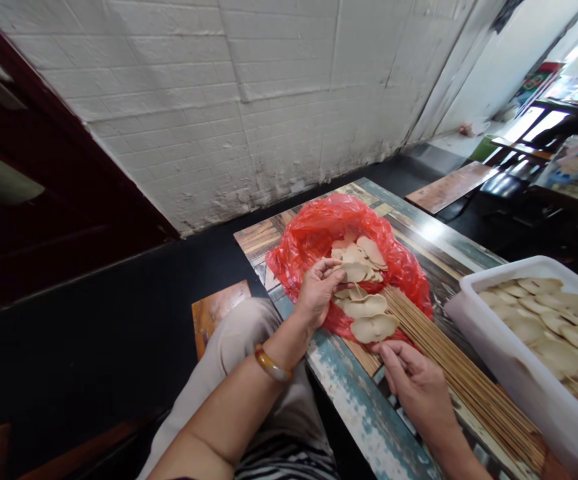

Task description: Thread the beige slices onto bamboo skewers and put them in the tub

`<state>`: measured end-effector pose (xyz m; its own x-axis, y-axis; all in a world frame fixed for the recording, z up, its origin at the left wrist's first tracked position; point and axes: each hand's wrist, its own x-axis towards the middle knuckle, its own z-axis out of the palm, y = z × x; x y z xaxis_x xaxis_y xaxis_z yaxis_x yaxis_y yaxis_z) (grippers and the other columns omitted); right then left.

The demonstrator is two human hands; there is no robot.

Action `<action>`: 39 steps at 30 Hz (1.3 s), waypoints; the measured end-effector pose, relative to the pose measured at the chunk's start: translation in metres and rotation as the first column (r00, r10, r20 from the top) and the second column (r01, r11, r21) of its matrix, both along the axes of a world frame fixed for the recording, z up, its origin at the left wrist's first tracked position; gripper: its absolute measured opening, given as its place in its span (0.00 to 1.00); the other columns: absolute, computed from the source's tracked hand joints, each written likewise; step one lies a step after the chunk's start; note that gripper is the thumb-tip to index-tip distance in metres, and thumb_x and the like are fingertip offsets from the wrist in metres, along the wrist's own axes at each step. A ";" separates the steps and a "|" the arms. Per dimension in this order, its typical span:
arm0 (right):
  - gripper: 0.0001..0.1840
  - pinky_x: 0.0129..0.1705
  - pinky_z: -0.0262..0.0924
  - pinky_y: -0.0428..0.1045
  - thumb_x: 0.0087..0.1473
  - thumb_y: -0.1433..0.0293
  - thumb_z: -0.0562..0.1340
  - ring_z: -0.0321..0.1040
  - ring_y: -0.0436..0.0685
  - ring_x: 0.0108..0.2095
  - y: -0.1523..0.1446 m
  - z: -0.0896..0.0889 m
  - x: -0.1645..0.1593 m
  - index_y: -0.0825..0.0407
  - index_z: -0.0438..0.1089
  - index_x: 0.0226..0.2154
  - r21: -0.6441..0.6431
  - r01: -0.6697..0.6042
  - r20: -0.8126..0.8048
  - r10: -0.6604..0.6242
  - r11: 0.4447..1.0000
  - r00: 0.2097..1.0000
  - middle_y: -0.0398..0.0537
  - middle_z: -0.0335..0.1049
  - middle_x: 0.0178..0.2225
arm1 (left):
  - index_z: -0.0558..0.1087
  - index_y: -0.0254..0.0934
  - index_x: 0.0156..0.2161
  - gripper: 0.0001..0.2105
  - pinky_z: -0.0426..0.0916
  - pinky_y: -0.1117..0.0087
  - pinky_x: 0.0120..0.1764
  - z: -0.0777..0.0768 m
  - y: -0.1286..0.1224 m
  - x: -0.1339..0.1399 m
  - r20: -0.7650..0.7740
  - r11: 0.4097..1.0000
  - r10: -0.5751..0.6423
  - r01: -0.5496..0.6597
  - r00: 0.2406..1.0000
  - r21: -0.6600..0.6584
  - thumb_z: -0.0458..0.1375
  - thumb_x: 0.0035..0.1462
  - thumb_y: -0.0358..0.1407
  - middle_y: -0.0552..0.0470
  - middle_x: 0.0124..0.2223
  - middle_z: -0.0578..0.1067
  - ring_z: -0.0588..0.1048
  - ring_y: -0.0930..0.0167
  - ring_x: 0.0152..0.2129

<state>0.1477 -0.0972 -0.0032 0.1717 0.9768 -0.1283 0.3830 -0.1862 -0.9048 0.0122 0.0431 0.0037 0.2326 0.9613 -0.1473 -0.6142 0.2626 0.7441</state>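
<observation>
My left hand is closed in a pinch on a thin beige slice at the mouth of a red plastic bag. More slices of the same kind lie inside the bag. Below the left hand, two wavy slices, an upper slice and a lower slice, line up toward my right hand. The right thumb and fingers pinch the end of a skewer just under the lower slice; the slices hide most of its length. A bundle of bamboo skewers lies beside the right hand.
A white plastic tub full of beige slices stands on the patterned table at the right. Beyond the table is a wooden bench. A stool is by my knee, and a white wall runs behind.
</observation>
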 end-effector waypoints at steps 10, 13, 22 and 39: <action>0.17 0.17 0.49 0.43 0.53 0.57 0.54 0.54 0.48 0.14 0.001 0.003 -0.001 0.54 0.68 0.33 0.010 0.002 0.013 -0.002 1.000 1.000 0.34 0.52 0.13 | 0.67 0.34 0.34 0.16 0.70 0.70 0.32 -0.002 0.000 0.001 -0.015 1.000 0.008 -0.007 1.000 0.031 0.65 0.38 0.34 0.54 0.28 0.73 0.73 0.73 0.26; 0.18 0.17 0.48 0.43 0.53 0.57 0.54 0.53 0.48 0.14 0.001 0.003 -0.001 0.54 0.68 0.33 0.007 0.009 0.031 -0.009 1.000 0.999 0.34 0.51 0.12 | 0.67 0.34 0.34 0.15 0.70 0.70 0.31 -0.003 -0.001 0.001 -0.037 0.998 -0.006 0.009 0.999 0.060 0.64 0.40 0.34 0.53 0.29 0.74 0.74 0.73 0.26; 0.18 0.16 0.48 0.43 0.53 0.56 0.54 0.53 0.49 0.13 0.003 0.002 -0.002 0.53 0.68 0.32 -0.012 0.018 0.018 -0.018 1.000 1.000 0.34 0.52 0.12 | 0.69 0.34 0.34 0.13 0.69 0.74 0.29 -0.001 -0.004 0.002 -0.148 0.994 -0.022 0.038 0.989 0.103 0.63 0.41 0.36 0.53 0.28 0.74 0.74 0.74 0.23; 0.16 0.16 0.49 0.43 0.52 0.58 0.55 0.53 0.48 0.13 0.002 0.001 -0.001 0.53 0.69 0.32 0.017 0.004 -0.008 -0.004 1.000 1.000 0.35 0.52 0.13 | 0.66 0.33 0.35 0.19 0.70 0.73 0.26 -0.006 -0.004 0.003 -0.040 0.994 -0.102 0.100 0.994 -0.037 0.66 0.37 0.35 0.53 0.27 0.73 0.74 0.72 0.22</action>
